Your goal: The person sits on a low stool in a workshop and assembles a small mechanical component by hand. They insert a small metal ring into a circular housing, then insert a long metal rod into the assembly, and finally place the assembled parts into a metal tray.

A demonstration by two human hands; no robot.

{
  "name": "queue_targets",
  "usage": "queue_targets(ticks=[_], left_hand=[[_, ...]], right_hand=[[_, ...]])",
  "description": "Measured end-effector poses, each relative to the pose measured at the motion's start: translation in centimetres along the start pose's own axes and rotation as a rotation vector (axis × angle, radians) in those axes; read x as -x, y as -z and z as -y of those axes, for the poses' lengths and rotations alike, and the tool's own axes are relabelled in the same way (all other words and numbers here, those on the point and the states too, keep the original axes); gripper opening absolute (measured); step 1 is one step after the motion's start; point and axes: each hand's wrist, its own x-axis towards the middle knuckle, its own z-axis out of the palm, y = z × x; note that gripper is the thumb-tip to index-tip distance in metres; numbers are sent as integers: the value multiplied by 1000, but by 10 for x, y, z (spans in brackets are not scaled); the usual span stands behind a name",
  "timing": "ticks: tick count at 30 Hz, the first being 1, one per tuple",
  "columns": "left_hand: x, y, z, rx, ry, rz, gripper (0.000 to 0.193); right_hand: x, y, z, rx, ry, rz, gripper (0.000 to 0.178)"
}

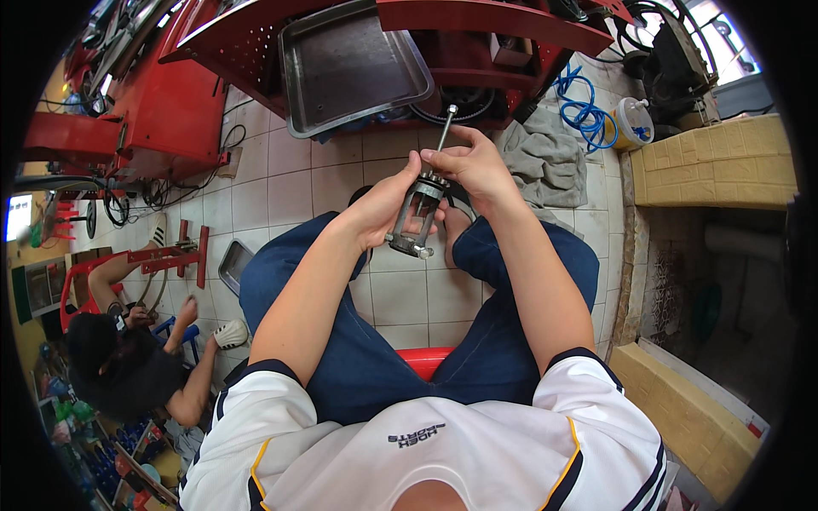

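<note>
Over the floor between my knees I hold a metal puller-like tool (pixel 424 204). It has a round ribbed collar, long side legs, and a shiny rod (pixel 446 132) with a bolt-like head sticking out at the far end. My left hand (pixel 385 203) is closed around the body from the left, thumb along the collar. My right hand (pixel 479 169) grips the collar where the rod comes out, thumb and fingers bent around it. The tool tilts slightly, its legs pointing toward me. Some of my fingertips are hidden behind it.
A dark metal tray (pixel 354 72) lies ahead at a red workbench (pixel 528 72). Grey cloth (pixel 545 162), coiled blue hose (pixel 588 111) and a white bucket (pixel 632 123) are at right. Another person (pixel 128 366) sits at left, near a small tray (pixel 234 264).
</note>
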Motion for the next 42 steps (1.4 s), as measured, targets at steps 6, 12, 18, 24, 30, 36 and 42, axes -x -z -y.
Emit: queue_targets(ticks=[6,12,18,24,30,36,42], left_hand=[[1,1,0,9,-16,9,65],[1,1,2,-15,13,23,62],[3,0,-1,-24,10,-8,63],[2,1,2,-61,27,-14,62],[4,-2,0,-77,-11,-31,64],[4,-3,-1,-105,14,-27,60],[6,-2,-1,-107,-2,-30,61]], right_hand=[[1,-2,6,-239,5,50,88],[-3,0,-2,28,12,-7,93],[3,0,13,-324,-40,82,89],[-2,5,2,112,-8,17,90],[-1,5,9,-302,-40,75,85],[-7,7,-7,7,101,-18,88],[4,-3,14,-165,4,-52,87]])
